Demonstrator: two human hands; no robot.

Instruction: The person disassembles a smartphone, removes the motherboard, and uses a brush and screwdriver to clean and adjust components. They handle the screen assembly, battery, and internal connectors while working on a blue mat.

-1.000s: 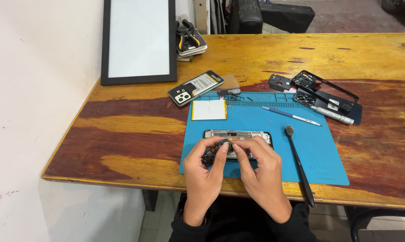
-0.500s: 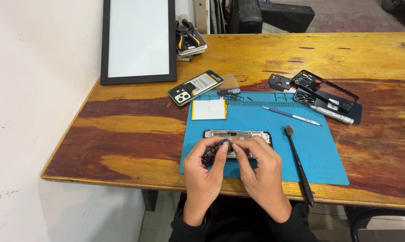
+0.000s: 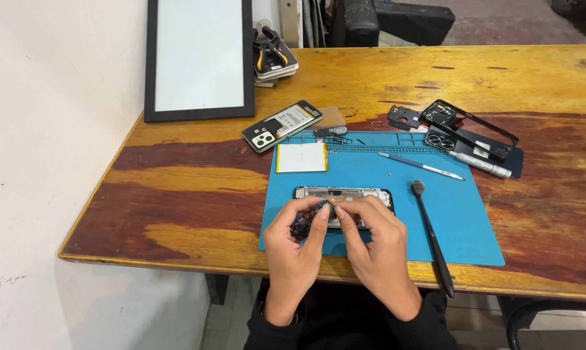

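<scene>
Head view, both hands (image 3: 335,249) pinching small dark circuit part (image 3: 304,222), blue mat (image 3: 461,214)

- Work mat (image 3: 474,220) lies on the surface (image 3: 195,188).
- Opened phone (image 3: 343,194) lies on the mat, behind both hands.
- Brush (image 3: 432,236) lies right of the phone.
- Framed panel (image 3: 199,58) stands behind, left.

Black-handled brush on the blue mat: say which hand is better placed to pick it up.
Right, probably. The right hand lies on the same side as the black-handled brush, which rests just beyond it on the blue silicone mat. The left hand sits farther away, pinching a small dark phone part.
</scene>
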